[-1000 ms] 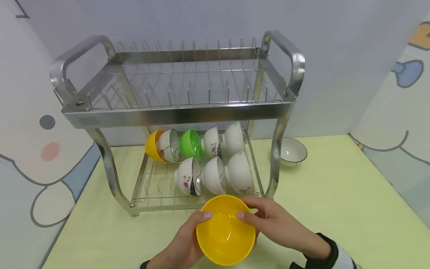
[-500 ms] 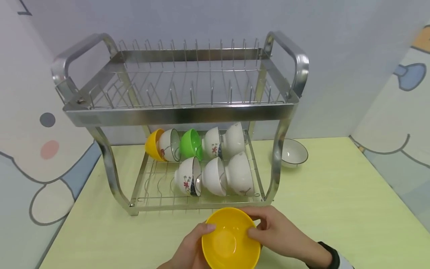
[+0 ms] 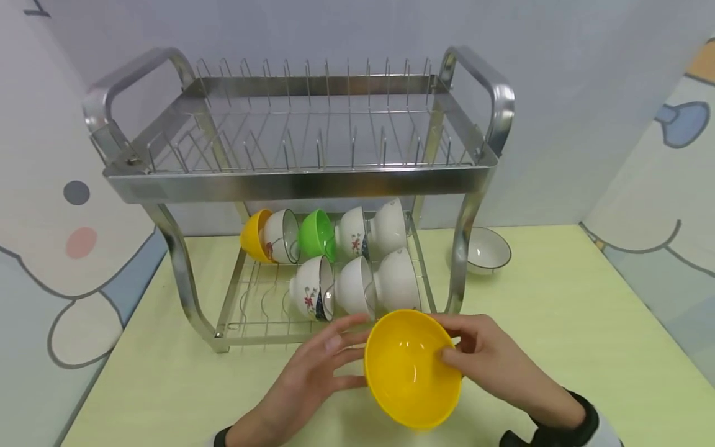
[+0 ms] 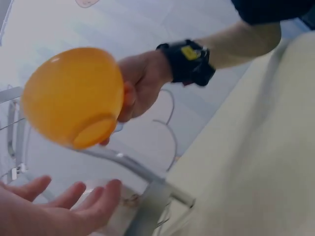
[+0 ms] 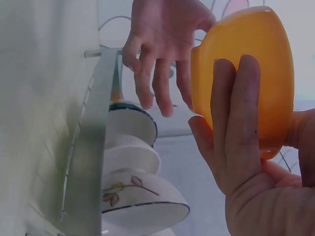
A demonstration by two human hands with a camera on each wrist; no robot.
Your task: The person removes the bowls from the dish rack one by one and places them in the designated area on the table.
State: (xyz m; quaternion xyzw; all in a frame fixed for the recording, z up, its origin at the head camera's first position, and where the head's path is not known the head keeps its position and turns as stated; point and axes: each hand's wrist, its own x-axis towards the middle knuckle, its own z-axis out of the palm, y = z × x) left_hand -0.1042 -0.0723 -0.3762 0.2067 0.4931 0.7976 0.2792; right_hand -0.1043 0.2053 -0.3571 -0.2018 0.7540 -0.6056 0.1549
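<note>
A yellow bowl (image 3: 413, 372) is in my right hand (image 3: 491, 360), its inside facing the head camera. My right thumb lies inside the rim while the fingers spread along the outer wall, as the right wrist view shows. On the bowl's left side my left hand (image 3: 313, 372) has its fingers spread; in the left wrist view a gap separates them from the bowl (image 4: 74, 98). Behind the bowl stands a two-tier metal dish rack (image 3: 301, 186). Its lower shelf holds tilted bowls in two rows, among them a green bowl (image 3: 317, 236) and a flowered white bowl (image 3: 310, 288).
To the right of the rack, a white bowl with a dark rim (image 3: 487, 250) stands on the pale green table (image 3: 558, 323). The rack's upper tier carries upright wire dividers. A wall with cartoon drawings rises behind and at both sides.
My left hand has let go of the bowl and its fingers have spread. My right hand has carried the bowl up and to the right over the last half second.
</note>
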